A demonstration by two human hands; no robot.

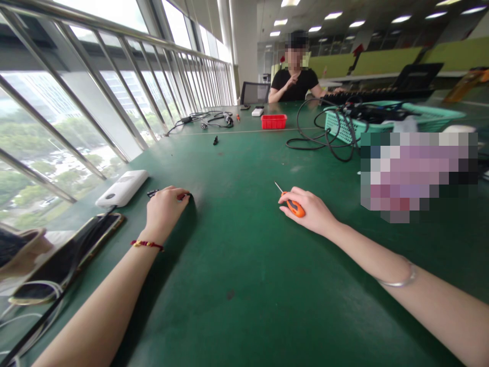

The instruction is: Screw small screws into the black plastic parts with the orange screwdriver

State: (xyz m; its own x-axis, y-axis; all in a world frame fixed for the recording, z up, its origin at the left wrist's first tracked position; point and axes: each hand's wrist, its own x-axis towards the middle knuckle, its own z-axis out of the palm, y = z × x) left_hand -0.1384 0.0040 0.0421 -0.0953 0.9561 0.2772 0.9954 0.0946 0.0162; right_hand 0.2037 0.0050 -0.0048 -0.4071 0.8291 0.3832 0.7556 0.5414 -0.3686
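Note:
My right hand (pixel 311 208) rests on the green table, its fingers closed around an orange-and-black screwdriver handle. The thin metal shaft of this screwdriver (pixel 297 208) points up and to the left, away from me. On the left, my left hand (pixel 165 206) is closed over a small dark object (pixel 153 193), whose ends stick out on both sides of the fingers. Most of it is hidden, so its kind cannot be made out. Just left of that hand lies a white power bank (pixel 124 188) with a black cable plugged into it.
A phone (pixel 69 260) and cables lie at the near left. Farther back are a small black piece (pixel 216 140), a red tray (pixel 274 122) and a teal basket (pixel 431 120) with black cables spilling out. Across the table sits a person (pixel 294 76). A metal railing (pixel 126 46) borders the left.

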